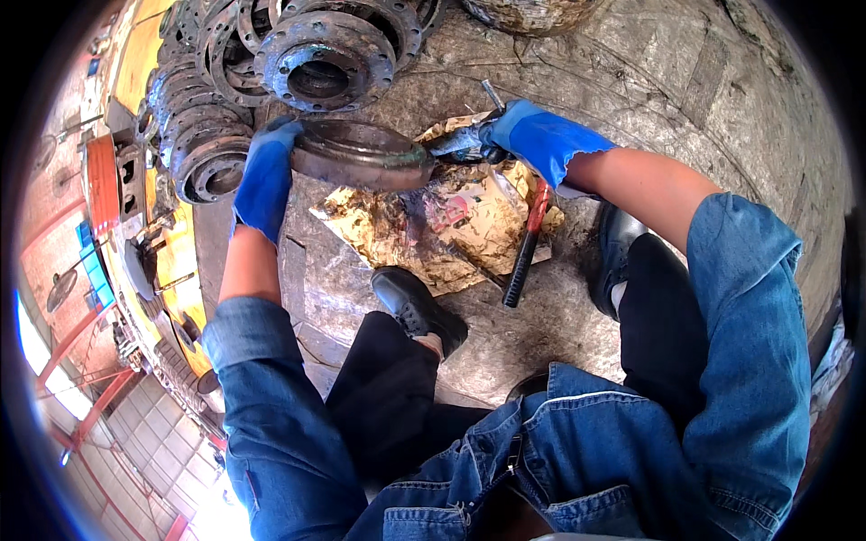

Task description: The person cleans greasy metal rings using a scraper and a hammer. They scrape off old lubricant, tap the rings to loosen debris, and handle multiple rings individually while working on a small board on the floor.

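My left hand [267, 171], in a blue glove, is closed on the left rim of a thick, round metal disc [361, 158]. The disc is tilted up over a stained, crumpled sheet. In its blue glove, my right hand [528, 135] is closed around a flat, scraper-like tool [454, 142], whose end is at the disc's right edge. A thin metal piece [491, 93] sticks up beside that fist; whether it belongs to the tool I cannot tell. Just below the right hand lies a red and black tool handle [526, 250].
The stained yellowish sheet [505, 212] lies on the dirty floor between my shoes [410, 305]. Rusty flanges [325, 68] are heaped at the far left, with a stack of rings [203, 149] beside them. A large round metal part [532, 11] stands at the far edge.
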Demonstrator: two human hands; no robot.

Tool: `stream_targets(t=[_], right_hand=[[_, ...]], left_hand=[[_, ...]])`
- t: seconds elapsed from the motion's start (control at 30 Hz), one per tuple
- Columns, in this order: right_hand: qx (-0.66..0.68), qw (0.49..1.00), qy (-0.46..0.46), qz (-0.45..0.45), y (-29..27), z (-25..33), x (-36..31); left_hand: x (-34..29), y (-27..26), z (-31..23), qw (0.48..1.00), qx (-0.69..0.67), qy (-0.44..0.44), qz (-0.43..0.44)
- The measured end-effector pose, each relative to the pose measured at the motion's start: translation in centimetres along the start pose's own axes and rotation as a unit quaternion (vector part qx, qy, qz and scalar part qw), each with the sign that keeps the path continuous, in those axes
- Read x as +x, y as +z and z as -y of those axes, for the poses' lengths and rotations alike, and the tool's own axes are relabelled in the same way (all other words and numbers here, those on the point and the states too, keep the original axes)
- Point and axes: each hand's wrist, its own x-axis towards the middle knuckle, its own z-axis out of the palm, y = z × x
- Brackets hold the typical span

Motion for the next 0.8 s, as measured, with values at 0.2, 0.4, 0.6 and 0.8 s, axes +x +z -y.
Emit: stream_targets(t=[0.2, 0.4, 0.6, 0.8], right_hand=[[0.025, 0.993, -0.112, 0.036, 1.7, -4.5, 1.9], [0.157, 0.985, -0.011, 0.064, -4.1, 1.0, -5.2], [0.535, 0.831, 0.101, -0.115, -3.9, -6.7, 0.3], [0.120, 0.917, -0.133, -0.357, -8.3, -12.2, 3.3]], left_hand=[[-7.9, 5.4, -5.1, 0.981, 0.069, 0.177, -0.043], [-17.1, 7.3, 1.3, 0.929, 0.141, 0.313, -0.138], [-23.1, 8.5, 2.9, 0.917, 0.162, 0.346, -0.111], [-18.1, 7.6, 4.4, 0.976, -0.125, 0.149, -0.099]])
